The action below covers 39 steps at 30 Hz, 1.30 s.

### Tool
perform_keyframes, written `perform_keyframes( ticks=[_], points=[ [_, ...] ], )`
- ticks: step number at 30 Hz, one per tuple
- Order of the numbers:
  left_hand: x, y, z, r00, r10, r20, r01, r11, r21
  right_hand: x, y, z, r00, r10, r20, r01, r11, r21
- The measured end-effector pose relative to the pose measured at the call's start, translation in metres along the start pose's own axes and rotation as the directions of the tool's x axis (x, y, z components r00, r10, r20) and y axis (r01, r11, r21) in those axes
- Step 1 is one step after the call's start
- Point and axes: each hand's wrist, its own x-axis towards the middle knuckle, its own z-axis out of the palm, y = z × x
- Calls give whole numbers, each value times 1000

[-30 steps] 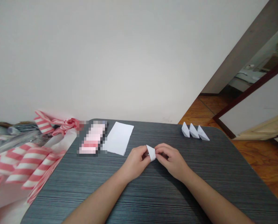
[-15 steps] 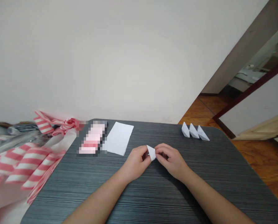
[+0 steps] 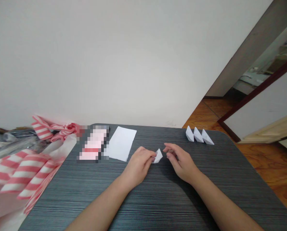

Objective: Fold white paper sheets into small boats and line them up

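Folded white paper (image 3: 159, 156), small and pointed, is pinched in the left hand (image 3: 139, 164) at the middle of a dark table (image 3: 143, 205). The right hand (image 3: 182, 162) is just beside it, fingers and thumb slightly parted. Three paper shapes (image 3: 198, 136) sit at far right.

The tabletop (image 3: 143, 205) is showing dark grey with fine lighter streaks; the folded paper (image 3: 159, 156) is showing plain white; the cloth (image 3: 26, 173) is displaying pink-and-white stripes, and the floor (image 3: 271, 166) is showing orange-brown wood grain.
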Motion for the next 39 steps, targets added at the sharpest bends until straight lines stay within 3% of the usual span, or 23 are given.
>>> perform_keyframes(
  ticks=[4, 17, 19, 22, 24, 26, 28, 30, 34, 39],
  points=[
    [1, -1, 0, 993, 96, 69, -104, 988, 118, 2, 3, -10, 975, -141, 170, 162, 980, -112],
    [4, -4, 2, 975, 148, 167, -183, 957, 224, 3, -13, -27, 903, -203, 379, 310, 918, -246],
    [4, -3, 4, 978, 157, 140, -186, 957, 223, 3, -11, -28, 901, -200, 384, 311, 916, -253],
    [4, -3, 7, 989, 74, -130, -47, 978, 202, 4, 0, -32, 957, -110, 269, 200, 921, -336],
    [3, -4, 9, 977, 27, -211, 10, 985, 173, 6, 13, -37, 997, -17, 77, 49, 899, -435],
    [2, -4, 10, 981, 9, -194, 22, 987, 160, 8, 26, -42, 994, 51, -99, -96, 850, -518],
    [1, -4, 11, 993, -4, -117, 22, 988, 154, 9, 37, -44, 979, 97, -179, -185, 794, -580],
    [1, -4, 11, 999, -19, -46, 26, 989, 148, 11, 44, -44, 970, 151, -193, -240, 738, -630],
    [1, -2, 9, 1000, -22, -11, 23, 991, 134, 13, 50, -42, 948, 268, -169, -306, 635, -709],
    [0, -1, 7, 1000, -7, 8, 6, 992, 123, 15, 54, -40, 936, 312, -165, -330, 612, -718]
  ],
)
